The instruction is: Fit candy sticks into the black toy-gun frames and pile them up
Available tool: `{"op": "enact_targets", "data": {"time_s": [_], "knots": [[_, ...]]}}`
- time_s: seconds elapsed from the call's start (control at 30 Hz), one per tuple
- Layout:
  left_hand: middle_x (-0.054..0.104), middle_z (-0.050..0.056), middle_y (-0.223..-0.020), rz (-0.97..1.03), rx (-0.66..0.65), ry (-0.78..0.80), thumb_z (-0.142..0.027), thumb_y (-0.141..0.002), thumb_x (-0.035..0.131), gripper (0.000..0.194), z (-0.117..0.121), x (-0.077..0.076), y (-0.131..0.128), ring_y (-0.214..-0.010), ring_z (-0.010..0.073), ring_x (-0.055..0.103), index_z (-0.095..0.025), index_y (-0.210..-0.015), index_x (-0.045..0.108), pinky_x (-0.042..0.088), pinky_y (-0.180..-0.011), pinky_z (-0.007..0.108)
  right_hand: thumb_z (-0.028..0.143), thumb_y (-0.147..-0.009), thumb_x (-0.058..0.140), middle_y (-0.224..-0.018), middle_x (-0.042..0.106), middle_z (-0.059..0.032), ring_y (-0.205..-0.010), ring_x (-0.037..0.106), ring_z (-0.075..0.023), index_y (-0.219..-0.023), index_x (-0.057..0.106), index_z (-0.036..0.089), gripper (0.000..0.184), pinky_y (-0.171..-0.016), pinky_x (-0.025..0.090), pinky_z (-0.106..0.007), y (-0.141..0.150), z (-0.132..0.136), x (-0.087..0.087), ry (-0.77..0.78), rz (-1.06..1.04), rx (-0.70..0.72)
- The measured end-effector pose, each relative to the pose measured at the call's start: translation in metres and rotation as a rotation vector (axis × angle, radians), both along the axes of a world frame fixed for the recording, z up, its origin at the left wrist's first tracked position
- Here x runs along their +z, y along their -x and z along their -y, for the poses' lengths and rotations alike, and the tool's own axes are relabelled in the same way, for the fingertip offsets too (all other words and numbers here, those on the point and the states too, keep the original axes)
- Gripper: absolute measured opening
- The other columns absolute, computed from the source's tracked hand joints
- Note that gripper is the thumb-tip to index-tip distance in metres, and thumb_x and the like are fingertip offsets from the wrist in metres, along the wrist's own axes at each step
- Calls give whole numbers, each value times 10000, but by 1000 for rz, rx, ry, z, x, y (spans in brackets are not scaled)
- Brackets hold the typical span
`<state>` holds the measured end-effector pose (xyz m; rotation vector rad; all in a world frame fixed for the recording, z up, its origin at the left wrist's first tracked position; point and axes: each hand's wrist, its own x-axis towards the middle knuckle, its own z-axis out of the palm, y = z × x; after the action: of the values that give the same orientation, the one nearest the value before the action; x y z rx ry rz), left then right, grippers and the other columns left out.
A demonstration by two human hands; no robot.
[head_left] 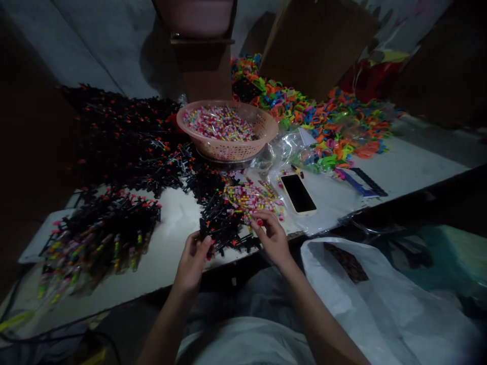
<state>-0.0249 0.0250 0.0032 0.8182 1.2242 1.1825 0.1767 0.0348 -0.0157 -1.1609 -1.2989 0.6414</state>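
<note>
My left hand (195, 256) is closed at the table's front edge, its thumb and fingers pinching a small black plastic piece (202, 230) with a bit of red showing below. To the right, my right hand (272, 235) has thumb and forefinger brought together beside a small red item (259, 222); what exactly they grip is too small to tell. Just beyond it lies a heap of small multicoloured candy-like tubes (251, 196). Between and behind my hands spreads a loose pile of black plastic pieces (224, 225).
A pink basket (228, 148) holds more colourful tubes. Black pieces with orange-red tips (117, 137) are heaped at the back left, finished-looking sticks (102, 238) nearer. Bright plastic parts (312, 119) cover the back right. A phone (299, 193) and white sack (365, 299) are at right.
</note>
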Motion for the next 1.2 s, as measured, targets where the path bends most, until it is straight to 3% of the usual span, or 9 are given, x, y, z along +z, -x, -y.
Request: {"op": "enact_targets", "data": {"time_s": [0.1, 0.23, 0.43, 0.63, 0.7, 0.8, 0.9, 1.03, 1.2], "knots": [[565, -36, -760, 224, -22, 149, -485, -609, 766, 468, 2, 6, -6, -569, 61, 478, -183, -888, 542, 390, -519, 191, 405, -892, 519, -986, 633, -57, -903, 599, -196, -1034, 635, 236, 250, -760, 496, -315, 2, 19, 5, 169, -85, 107], [622, -24, -763, 285, -72, 165, -372, -520, 848, 512, 6, 5, -14, -639, 91, 563, -183, -904, 566, 455, -611, 220, 467, -912, 463, -828, 637, -25, -818, 602, -179, -1116, 610, 223, 350, -760, 484, -303, 16, 32, 6, 280, -99, 200], [704, 52, -877, 171, -198, 118, -337, -610, 800, 490, 10, 2, -13, -752, 154, 636, -174, -1029, 606, 479, -710, 269, 463, -944, 391, -1117, 626, -61, -1031, 577, -194, -1140, 574, 233, 353, -924, 433, -340, 37, 34, 5, 277, -47, 230], [710, 51, -857, 187, -76, 152, -409, -614, 786, 525, 11, 3, -9, -665, 155, 659, -178, -1036, 578, 504, -621, 266, 413, -958, 375, -1190, 589, -56, -1148, 517, -186, -1212, 539, 253, 342, -984, 395, -330, 43, 36, 5, 243, -7, 314], [698, 28, -761, 148, -105, 201, -426, -616, 780, 573, 12, 5, -8, -527, 132, 628, -185, -1085, 555, 476, -514, 240, 409, -934, 430, -1089, 602, -52, -1030, 558, -184, -1209, 533, 247, 335, -904, 439, -315, 41, 35, 5, 250, 8, 287], [664, 15, -628, 57, -271, 239, -425, -622, 774, 624, 13, 9, -4, -423, 120, 577, -156, -1141, 558, 407, -419, 206, 381, -874, 538, -859, 552, -12, -770, 544, -156, -1242, 500, 236, 396, -722, 469, -273, 36, 31, 8, 255, 14, 221], [624, -5, -558, 60, -369, 275, -413, -652, 751, 635, 14, 14, 3, -375, 93, 515, -153, -1197, 556, 339, -378, 185, 328, -836, 598, -812, 522, 8, -714, 508, -142, -1289, 479, 253, 474, -668, 451, -251, 27, 28, 15, 233, 78, 294], [566, -22, -533, 194, -407, 348, -375, -690, 720, 519, 16, 15, 11, -393, 62, 466, -165, -1153, 616, 281, -387, 167, 302, -840, 602, -859, 630, 0, -729, 557, -148, -1122, 622, 265, 286, -669, 447, -255, 20, 29, 21, 228, 219, 465], [520, 3, -570, 377, -468, 367, -613, -692, 630, 522, 17, 8, 16, -449, 69, 443, -141, -911, 671, 349, -446, 200, 282, -845, 575, -796, 680, -18, -725, 611, -166, -887, 677, 226, 124, -675, 445, -265, 29, 34, 20, 130, 280, 321]]}}
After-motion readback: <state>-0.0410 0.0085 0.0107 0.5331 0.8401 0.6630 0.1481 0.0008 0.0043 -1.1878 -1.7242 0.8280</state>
